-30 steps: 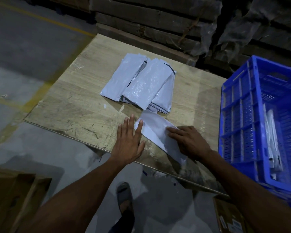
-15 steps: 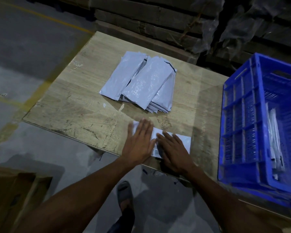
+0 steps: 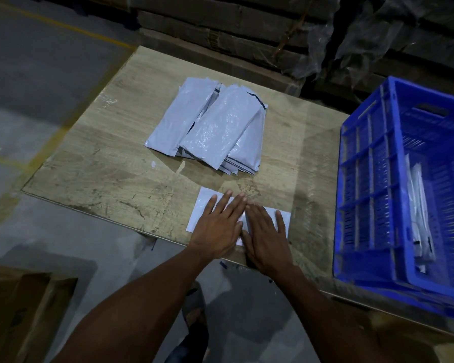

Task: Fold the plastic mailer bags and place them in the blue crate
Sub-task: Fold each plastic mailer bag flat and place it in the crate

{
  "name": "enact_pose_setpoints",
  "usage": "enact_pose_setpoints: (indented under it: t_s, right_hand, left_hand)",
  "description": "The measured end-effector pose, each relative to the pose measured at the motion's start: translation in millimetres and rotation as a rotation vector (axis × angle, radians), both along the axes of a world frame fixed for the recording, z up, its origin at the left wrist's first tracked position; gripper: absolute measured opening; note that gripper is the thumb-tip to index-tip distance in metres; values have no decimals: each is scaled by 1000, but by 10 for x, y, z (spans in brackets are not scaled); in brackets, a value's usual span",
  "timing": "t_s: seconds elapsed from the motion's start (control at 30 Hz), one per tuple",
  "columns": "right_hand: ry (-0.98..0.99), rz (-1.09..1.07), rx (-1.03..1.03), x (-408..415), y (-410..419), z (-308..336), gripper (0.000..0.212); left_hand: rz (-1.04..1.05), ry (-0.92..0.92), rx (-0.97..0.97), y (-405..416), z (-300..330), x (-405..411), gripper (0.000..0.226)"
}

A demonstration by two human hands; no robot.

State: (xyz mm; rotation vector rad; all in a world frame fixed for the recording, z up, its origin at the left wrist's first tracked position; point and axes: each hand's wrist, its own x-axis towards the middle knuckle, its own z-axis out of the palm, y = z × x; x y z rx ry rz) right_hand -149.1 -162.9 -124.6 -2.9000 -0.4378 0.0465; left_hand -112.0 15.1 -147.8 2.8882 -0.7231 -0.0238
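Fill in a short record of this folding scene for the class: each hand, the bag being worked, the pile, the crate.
left hand: flat, pressing the mailer bag
right hand: flat, pressing the same bag
mailer bag: lying at the board's near edge
board: scuffed wood surface
pile of bags: farther back on the board
blue crate: on the right, a few bags inside

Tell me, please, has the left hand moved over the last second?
Yes. The left hand has slid right along the table's near edge onto the folded mailer, beside the right hand.
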Motion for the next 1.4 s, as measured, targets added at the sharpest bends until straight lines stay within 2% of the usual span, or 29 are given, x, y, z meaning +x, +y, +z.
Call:
enact_pose_setpoints:
  t_s: [0.17, 0.3, 0.53, 0.6, 0.7, 0.77, 0.97, 1.23, 1.4]
  right_hand:
    - [79, -127, -69, -41, -141, 23, 62]
    - [108, -148, -119, -104, -253, 27, 64]
    - [276, -188, -104, -137, -369, 126, 73]
    - [243, -220, -113, -113, -303, 188, 75]
    - [113, -90, -137, 5, -74, 223, 68]
    - [112, -6, -140, 117, 43, 179, 63]
    - [111, -21, -165, 133, -267, 15, 64]
    - [156, -33, -138, 159, -272, 32, 65]
    - [203, 10, -137, 133, -258, 137, 76]
  left_hand:
    - [-2, 24, 22, 108, 7, 22, 60]
    - [34, 34, 12, 212, 28, 18, 63]
    - [120, 45, 50, 433, 74, -12, 69]
    - [124, 49, 54, 416, 81, -23, 70]
    - [121, 42, 67, 414, 75, -29, 71]
    - [117, 44, 54, 422, 73, -30, 71]
    - [116, 64, 82, 424, 80, -22, 75]
    - [118, 106, 98, 422, 110, -18, 88]
    - [117, 113, 97, 417, 85, 9, 89]
